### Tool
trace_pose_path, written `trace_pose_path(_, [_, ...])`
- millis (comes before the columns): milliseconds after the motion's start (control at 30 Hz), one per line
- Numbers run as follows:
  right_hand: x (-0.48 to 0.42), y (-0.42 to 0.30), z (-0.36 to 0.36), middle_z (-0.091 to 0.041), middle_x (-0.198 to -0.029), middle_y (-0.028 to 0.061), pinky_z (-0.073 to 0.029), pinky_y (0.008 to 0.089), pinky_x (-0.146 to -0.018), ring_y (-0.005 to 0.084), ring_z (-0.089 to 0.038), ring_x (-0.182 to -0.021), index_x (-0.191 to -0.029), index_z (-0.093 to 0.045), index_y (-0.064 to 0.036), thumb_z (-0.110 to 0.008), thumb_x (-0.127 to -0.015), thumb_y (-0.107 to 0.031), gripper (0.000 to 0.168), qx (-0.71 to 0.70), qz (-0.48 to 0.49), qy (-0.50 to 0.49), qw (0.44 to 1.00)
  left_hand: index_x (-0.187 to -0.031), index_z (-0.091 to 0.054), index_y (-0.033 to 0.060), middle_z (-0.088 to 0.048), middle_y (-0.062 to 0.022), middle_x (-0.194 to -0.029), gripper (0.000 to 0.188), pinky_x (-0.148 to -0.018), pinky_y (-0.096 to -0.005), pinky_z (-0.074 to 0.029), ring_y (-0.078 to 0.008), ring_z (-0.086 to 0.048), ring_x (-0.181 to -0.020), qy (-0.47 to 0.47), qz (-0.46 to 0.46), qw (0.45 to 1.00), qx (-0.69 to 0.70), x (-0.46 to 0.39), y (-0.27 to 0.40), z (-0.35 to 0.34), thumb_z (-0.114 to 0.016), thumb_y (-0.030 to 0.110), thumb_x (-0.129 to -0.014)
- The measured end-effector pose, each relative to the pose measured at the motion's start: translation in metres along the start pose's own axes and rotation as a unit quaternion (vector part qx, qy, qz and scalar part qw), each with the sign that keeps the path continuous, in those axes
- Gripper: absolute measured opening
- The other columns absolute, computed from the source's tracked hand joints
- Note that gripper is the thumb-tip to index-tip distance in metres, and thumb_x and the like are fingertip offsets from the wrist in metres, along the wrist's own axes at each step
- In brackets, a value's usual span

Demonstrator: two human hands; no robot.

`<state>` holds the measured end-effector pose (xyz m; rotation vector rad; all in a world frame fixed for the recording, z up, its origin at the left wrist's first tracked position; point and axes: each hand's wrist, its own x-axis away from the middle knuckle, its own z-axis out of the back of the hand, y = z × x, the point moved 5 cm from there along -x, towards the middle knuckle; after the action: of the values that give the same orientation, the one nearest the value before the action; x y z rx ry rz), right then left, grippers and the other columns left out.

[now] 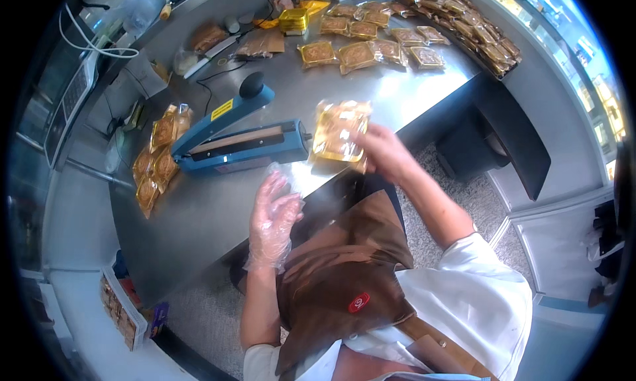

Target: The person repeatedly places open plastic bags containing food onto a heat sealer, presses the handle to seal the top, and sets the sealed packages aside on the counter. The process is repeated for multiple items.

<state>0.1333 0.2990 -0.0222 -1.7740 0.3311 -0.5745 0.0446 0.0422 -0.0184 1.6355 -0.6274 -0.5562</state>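
Observation:
My bare right hand (386, 151) grips the side of a clear plastic packet (341, 132), blurred a little. A gold tray shows inside it; the contents are hard to make out through the glare. Just right of a blue hand impulse sealer (243, 150), the packet is held above the steel table's front edge. The sealer's lever arm (226, 113) is raised. My left hand (273, 209), in a loose clear plastic glove, hovers below the sealer with fingers apart and nothing visible in it. Several packaged round pastries (164, 132) in gold trays lie beside the sealer's hinge end.
More packaged pastries (357, 55) are spread across the back of the steel table (198, 237). A long tray (477, 28) heaped with packets stands at the far right. Stacked gold trays (293, 21), a knife (211, 55) and a black cable (204, 89) lie behind the sealer.

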Motion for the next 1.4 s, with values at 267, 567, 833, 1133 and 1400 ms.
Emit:
trace_pose_path(267, [-0.179, -0.058, 0.179, -0.07, -0.085, 0.0124, -0.054, 0.0262, -0.051, 0.0166, -0.066, -0.063, -0.11, -0.064, 0.003, -0.066, -0.101, -0.034, 0.038, -0.039, 0.096, 0.176, 0.979, -0.154, -0.041, 0.0071, -0.052, -0.0195, -0.143, 0.061, -0.08, -0.0289, -0.06, -0.0178, -0.065, -0.103, 0.057, 0.019, 0.998, -0.029, -0.003, -0.027, 0.028, -0.065, 0.004, -0.099])
trace_pose_path(567, [-0.123, -0.056, 0.052, -0.071, -0.093, 0.0101, -0.051, 0.0249, -0.057, 0.0113, -0.063, -0.067, -0.114, -0.067, 0.002, -0.063, -0.102, -0.024, 0.029, 0.167, 0.106, 0.046, 0.979, -0.141, -0.052, 0.0022, -0.061, -0.0132, -0.133, 0.039, -0.076, -0.0279, -0.061, -0.0177, -0.068, -0.103, 0.097, -0.005, 0.994, -0.049, 0.008, -0.024, 0.078, -0.06, 0.003, -0.102])
trace_pose_path(833, [-0.161, -0.096, -0.101, -0.072, -0.091, 0.0076, -0.053, 0.0256, -0.064, 0.0119, -0.067, -0.073, -0.11, -0.068, 0.001, -0.061, -0.102, -0.02, 0.023, 0.361, 0.331, -0.145, 0.86, -0.127, -0.06, 0.0002, -0.067, -0.0108, -0.118, 0.024, -0.07, -0.0251, -0.059, -0.016, -0.07, -0.092, 0.253, -0.031, 0.966, -0.027, 0.005, -0.014, 0.155, -0.058, 0.006, -0.104])
trace_pose_path(1133, [-0.259, -0.075, -0.289, -0.069, -0.114, 0.0197, -0.055, 0.0462, -0.09, 0.0368, -0.07, -0.1, -0.12, -0.067, -0.005, -0.067, -0.095, -0.025, 0.033, 0.517, 0.457, -0.262, 0.674, -0.117, -0.064, 0.0002, -0.07, -0.0116, -0.113, 0.018, -0.068, -0.0257, -0.058, -0.0155, -0.07, -0.088, 0.274, -0.028, 0.958, -0.083, -0.002, -0.011, 0.163, -0.059, 0.003, -0.1])
trace_pose_path(1400, [-0.302, -0.026, -0.355, -0.07, -0.105, 0.0212, -0.054, 0.0501, -0.087, 0.0422, -0.067, -0.098, -0.111, -0.07, -0.006, -0.065, -0.093, -0.03, 0.03, 0.609, 0.45, -0.264, 0.598, -0.113, -0.066, 0.0003, -0.07, -0.0115, -0.111, 0.017, -0.069, -0.0253, -0.058, -0.0157, -0.071, -0.086, 0.255, -0.059, 0.943, -0.205, 0.004, -0.005, 0.166, -0.06, -0.002, -0.097])
